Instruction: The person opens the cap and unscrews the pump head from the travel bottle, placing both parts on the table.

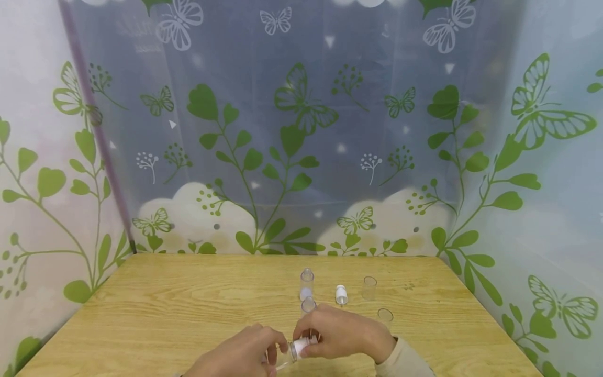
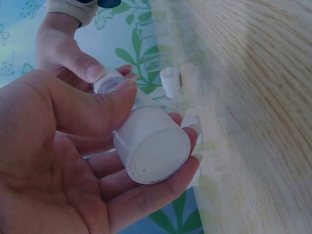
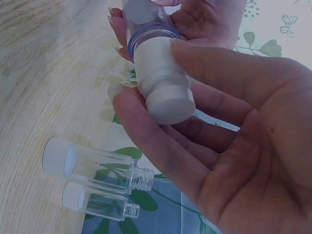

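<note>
My left hand [image 1: 235, 353] holds a clear bottle with a white base [image 2: 153, 144], thumb on one side and fingers on the other. The base faces the left wrist camera. At the bottle's other end my right hand [image 1: 341, 334] grips a white pump top [image 3: 163, 63] between thumb and fingers. The pump top sits against the bottle's clear bluish collar [image 3: 153, 35]; whether it is fully seated I cannot tell. Fingers cover part of the bottle.
Two clear bottles with white bases, a larger one [image 3: 100, 168] and a smaller one [image 3: 100, 200], stand beyond my hands. Right of them are another white pump top [image 1: 341, 294] and two clear caps, one farther [image 1: 369, 289], one nearer [image 1: 385, 315]. Patterned curtains [image 1: 301, 157] border the wooden table [image 1: 188, 293].
</note>
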### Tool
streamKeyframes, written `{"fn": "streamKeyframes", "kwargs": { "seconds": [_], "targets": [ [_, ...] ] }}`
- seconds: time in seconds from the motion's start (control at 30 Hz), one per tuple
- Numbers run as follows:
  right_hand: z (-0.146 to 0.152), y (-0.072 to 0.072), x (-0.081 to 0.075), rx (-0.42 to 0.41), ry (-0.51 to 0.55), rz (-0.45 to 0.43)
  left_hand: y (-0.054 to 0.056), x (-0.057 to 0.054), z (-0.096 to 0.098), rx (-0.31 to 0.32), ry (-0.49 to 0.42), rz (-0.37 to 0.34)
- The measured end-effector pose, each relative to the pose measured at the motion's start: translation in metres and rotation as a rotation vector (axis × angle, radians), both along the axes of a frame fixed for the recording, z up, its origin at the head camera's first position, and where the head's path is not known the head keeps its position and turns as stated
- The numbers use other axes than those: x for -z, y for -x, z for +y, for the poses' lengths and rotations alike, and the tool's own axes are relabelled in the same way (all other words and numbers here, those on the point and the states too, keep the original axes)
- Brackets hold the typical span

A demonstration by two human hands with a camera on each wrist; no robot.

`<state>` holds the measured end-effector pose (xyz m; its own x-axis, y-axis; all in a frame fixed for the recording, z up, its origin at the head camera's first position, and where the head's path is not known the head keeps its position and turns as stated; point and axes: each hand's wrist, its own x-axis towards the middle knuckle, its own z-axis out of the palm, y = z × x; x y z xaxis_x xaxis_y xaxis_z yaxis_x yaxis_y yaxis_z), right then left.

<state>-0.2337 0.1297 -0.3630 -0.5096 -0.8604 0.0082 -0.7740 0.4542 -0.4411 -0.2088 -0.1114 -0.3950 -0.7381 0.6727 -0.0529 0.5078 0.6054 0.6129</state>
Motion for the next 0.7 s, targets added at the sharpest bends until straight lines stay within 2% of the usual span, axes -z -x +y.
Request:
{"fn": "streamKeyframes", "kwargs": {
  "seconds": [0.2, 0.43, 0.7],
  "targets": [
    [-0.0002, 0.0001, -0.0008, 0.012, -0.002, -0.006, 0.0001, 0.0003, 0.0006, -0.001, -0.001, 0.002],
    [0.001, 0.0005, -0.0016, 0.009, 0.018, -0.016, 0.0005, -0.0007, -0.0003, -0.004, -0.02, -0.038],
    [0.0009, 0.0016, -0.0017, 0.023, 0.012, 0.0, 0.0005, -0.001, -0.0004, 0.0, -0.035, -0.048]
  ]
}}
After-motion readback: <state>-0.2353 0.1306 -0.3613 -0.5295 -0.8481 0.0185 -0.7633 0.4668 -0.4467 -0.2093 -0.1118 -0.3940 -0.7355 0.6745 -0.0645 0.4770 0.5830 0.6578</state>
